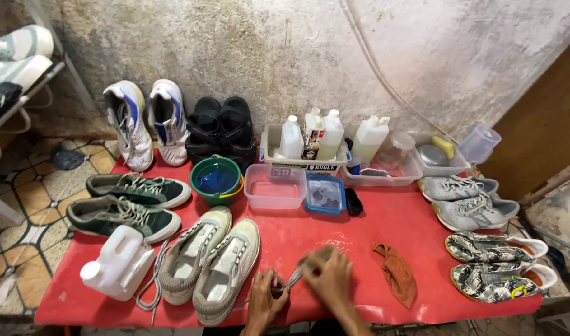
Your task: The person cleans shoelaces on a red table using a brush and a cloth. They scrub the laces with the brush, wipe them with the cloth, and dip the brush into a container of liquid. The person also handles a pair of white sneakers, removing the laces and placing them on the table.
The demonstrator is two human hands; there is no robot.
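Near the counter's (384, 224) six o'clock edge, both hands grip a grey shoelace (292, 278): left hand (263, 298) pinching one end, right hand (330, 274) closed over it. Cream sneakers (210, 261) lie at nine o'clock. Keeping the lace taut seems wise.

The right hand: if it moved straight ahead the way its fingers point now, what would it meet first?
The right hand is blurred and seems to point up-left across the red table. Probably it would first meet the clear plastic tub, though depth is unclear.
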